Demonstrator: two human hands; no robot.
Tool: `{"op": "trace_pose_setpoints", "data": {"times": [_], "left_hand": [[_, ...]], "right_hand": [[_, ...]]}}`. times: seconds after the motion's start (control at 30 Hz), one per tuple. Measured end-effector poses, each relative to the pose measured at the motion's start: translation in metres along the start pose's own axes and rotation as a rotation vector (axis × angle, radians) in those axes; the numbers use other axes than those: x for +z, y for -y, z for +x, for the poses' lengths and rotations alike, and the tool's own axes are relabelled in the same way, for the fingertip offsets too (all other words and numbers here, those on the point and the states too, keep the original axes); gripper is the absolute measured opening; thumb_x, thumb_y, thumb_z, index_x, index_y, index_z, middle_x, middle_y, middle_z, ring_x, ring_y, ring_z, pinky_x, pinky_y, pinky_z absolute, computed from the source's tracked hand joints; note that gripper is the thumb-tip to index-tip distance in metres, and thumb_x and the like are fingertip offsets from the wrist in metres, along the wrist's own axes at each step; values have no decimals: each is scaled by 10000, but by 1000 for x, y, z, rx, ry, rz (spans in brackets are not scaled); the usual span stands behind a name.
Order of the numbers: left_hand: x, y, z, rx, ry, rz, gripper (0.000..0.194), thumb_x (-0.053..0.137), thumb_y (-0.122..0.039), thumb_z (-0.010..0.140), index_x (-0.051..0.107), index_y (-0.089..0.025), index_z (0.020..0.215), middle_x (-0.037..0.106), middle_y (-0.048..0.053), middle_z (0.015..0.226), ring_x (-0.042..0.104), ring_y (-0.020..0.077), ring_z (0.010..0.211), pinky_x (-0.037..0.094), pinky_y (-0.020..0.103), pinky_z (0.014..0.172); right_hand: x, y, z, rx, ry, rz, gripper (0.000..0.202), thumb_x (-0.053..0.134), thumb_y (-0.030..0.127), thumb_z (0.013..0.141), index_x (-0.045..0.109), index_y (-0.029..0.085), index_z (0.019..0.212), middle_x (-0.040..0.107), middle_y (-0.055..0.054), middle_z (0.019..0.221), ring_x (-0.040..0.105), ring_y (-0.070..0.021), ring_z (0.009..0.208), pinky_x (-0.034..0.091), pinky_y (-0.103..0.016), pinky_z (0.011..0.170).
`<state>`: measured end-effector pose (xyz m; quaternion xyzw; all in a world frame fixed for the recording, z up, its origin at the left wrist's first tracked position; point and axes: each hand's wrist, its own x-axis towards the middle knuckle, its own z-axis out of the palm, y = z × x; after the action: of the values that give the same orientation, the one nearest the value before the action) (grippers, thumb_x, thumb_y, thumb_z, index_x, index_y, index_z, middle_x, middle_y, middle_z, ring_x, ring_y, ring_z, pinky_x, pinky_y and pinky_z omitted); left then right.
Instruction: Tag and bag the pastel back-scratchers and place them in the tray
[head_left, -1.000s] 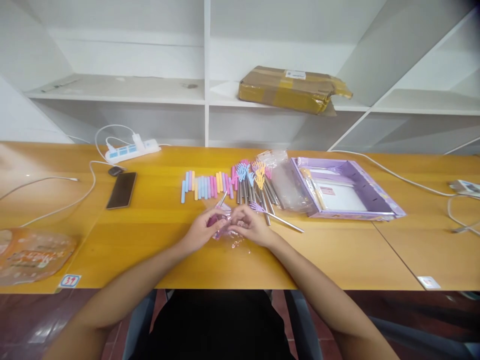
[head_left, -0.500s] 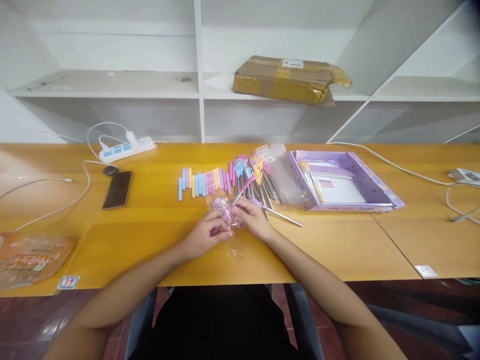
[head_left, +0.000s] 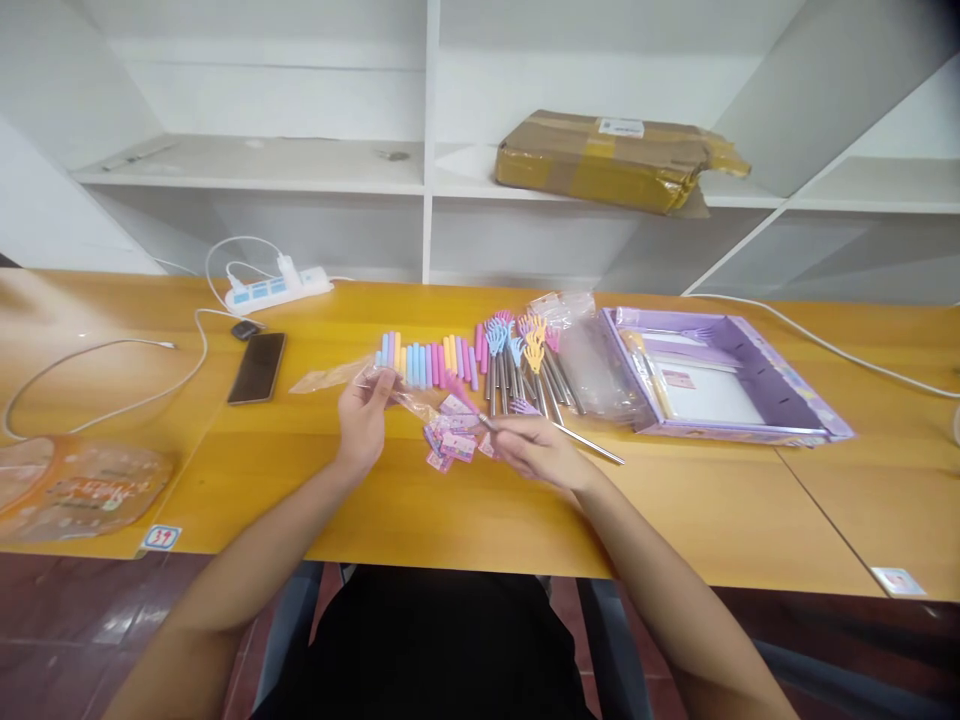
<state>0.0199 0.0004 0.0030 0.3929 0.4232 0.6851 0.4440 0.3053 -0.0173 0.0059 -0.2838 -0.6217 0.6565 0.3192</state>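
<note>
The table point(head_left: 315, 480) looks like smooth wood with a slight sheen. The bag point(head_left: 352, 376) is thin, clear, crinkly plastic. The forks point(head_left: 525, 370) have shiny metal stems with matt pastel plastic tops, and the parcel point(head_left: 615, 160) is brown cardboard under glossy tape.

The small pink cards point(head_left: 450, 440) are too blurred to read. The right hand point(head_left: 536, 450) covers part of the thin metal stick point(head_left: 592, 443), so the grip on it is unclear. The orange packet point(head_left: 75, 490) runs off the left edge. The white cable point(head_left: 847, 352) leaves the right edge, and the bench point(head_left: 675, 510) is cut at both sides.
</note>
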Motion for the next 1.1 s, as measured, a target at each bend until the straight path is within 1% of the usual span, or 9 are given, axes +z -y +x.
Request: {"op": "trace_pose_setpoints", "data": {"times": [0.07, 0.2, 0.27, 0.43, 0.7, 0.8, 0.87, 0.97, 1.1], "left_hand": [[1, -3, 1, 1, -26, -33, 384, 877, -530, 860, 710, -186, 897, 720, 17, 871, 696, 129, 759, 586, 235, 664], [2, -6, 2, 0, -55, -56, 412, 890, -539, 842, 697, -180, 899, 732, 21, 869, 699, 118, 742, 591, 214, 647], [2, -6, 3, -4, -57, -62, 425, 893, -548, 835, 693, -180, 908, 735, 21, 870, 707, 123, 747, 602, 222, 655], [1, -8, 2, -44, -17, -77, 427, 874, -557, 857, 684, -176, 897, 735, 28, 877, 733, 138, 796, 626, 245, 697], [5, -10, -2, -153, 102, -67, 419, 871, -549, 863, 711, -170, 946, 756, 41, 911, 760, 158, 833, 635, 251, 682], [6, -10, -3, -160, 132, -60, 402, 873, -533, 866, 711, -181, 971, 771, 46, 933, 776, 174, 852, 650, 261, 682], [7, -10, -5, -175, 156, -47, 408, 879, -528, 859, 709, -181, 990, 783, 51, 939, 784, 181, 859, 661, 270, 693], [8, -10, -6, -208, 177, -34, 448, 908, -526, 824, 706, -178, 1023, 791, 46, 918, 786, 182, 847, 668, 276, 700], [8, -11, -5, -230, 165, -40, 485, 957, -491, 765, 707, -178, 1039, 798, 40, 910, 785, 183, 804, 680, 307, 715]], "right_hand": [[3, -5, 1, 36, 74, -104, 425, 629, 571, 1064, 727, 175, 1185, 505, 60, 656, 378, -69, 429, 264, -226, 395], [1, -12, 5, 57, 105, -182, 468, 523, 613, 1102, 684, 195, 1236, 559, 52, 708, 412, -79, 446, 339, -227, 412], [-1, -11, 7, 55, 107, -183, 469, 493, 621, 1111, 669, 188, 1152, 556, 51, 709, 418, -83, 465, 344, -230, 436], [0, -3, 7, 23, 103, -225, 524, 466, 616, 1124, 574, 194, 833, 528, 37, 698, 432, -93, 538, 330, -251, 517], [-2, -2, 9, -8, 95, -303, 563, 452, 618, 1126, 582, 194, 780, 525, 28, 678, 434, -110, 558, 341, -270, 566], [-2, -5, 10, -12, 81, -311, 534, 476, 620, 1117, 620, 189, 837, 584, 15, 718, 452, -111, 570, 363, -268, 572], [-2, -8, 10, 1, 64, -287, 483, 504, 622, 1106, 670, 183, 990, 613, 19, 736, 449, -112, 562, 364, -265, 558], [-2, -12, 10, 22, 37, -243, 470, 534, 618, 1094, 672, 181, 1196, 626, 28, 740, 434, -113, 550, 356, -261, 541], [-3, -14, 10, 25, 10, -228, 450, 558, 616, 1083, 672, 191, 1177, 647, 14, 760, 465, -120, 576, 379, -265, 552]]}}
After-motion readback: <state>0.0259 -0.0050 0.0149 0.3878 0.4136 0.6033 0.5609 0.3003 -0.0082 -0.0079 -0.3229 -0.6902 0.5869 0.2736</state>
